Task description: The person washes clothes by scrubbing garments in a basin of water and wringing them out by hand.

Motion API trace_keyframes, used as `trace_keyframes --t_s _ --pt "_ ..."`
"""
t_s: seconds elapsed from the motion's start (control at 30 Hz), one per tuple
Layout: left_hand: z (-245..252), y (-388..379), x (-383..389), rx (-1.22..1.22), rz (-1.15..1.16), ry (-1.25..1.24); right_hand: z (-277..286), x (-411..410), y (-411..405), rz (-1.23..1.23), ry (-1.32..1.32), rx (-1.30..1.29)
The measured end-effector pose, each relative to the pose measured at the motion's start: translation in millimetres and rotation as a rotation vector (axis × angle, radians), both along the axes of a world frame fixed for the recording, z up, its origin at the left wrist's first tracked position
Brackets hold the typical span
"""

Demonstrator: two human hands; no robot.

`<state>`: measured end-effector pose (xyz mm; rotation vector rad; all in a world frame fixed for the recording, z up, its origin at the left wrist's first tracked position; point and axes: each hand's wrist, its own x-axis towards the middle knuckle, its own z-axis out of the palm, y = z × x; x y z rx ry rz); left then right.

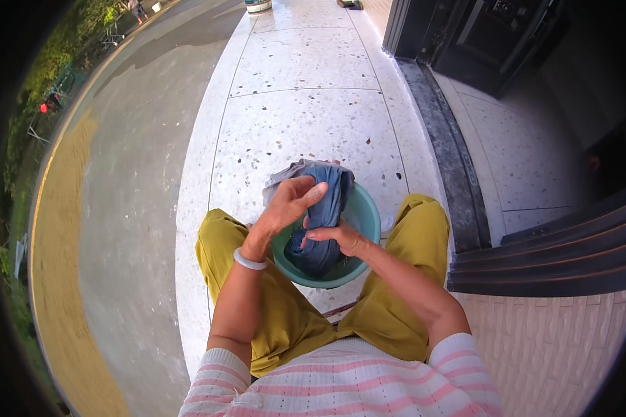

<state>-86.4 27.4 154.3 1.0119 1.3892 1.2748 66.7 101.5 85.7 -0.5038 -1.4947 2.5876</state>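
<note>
A round green plastic basin (368,208) stands on the floor between my knees. Wet dark blue cloth (324,203) lies partly in it and runs up over its far edge, on top of a grey cloth (287,174). My left hand (293,202) is at the upper left part of the blue cloth, thumb spread from the fingers; whether it grips any cloth is unclear. Lower down, my right hand (336,237) is at the right side of the blue cloth, its thumb and fingers reaching across it. Some of its fingers are hidden by the cloth.
Pale speckled terrazzo floor (302,125) surrounds the basin. A dark door threshold (443,156) and an open dark door (485,41) are to the right. Grey concrete paving (135,182) lies left. A bucket (259,6) stands at the far end; a person (135,9) is far off at upper left.
</note>
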Motion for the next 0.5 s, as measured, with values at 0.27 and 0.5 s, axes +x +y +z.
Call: trace_keyframes --t_s 0.27,0.5 --pt "-49 1 -4 0.319 -0.024 -0.771 25 1 32 0.585 0.176 -0.352" --pt "-67 6 8 -0.134 0.335 -0.685 -32 -13 11 0.614 -0.039 -0.549"
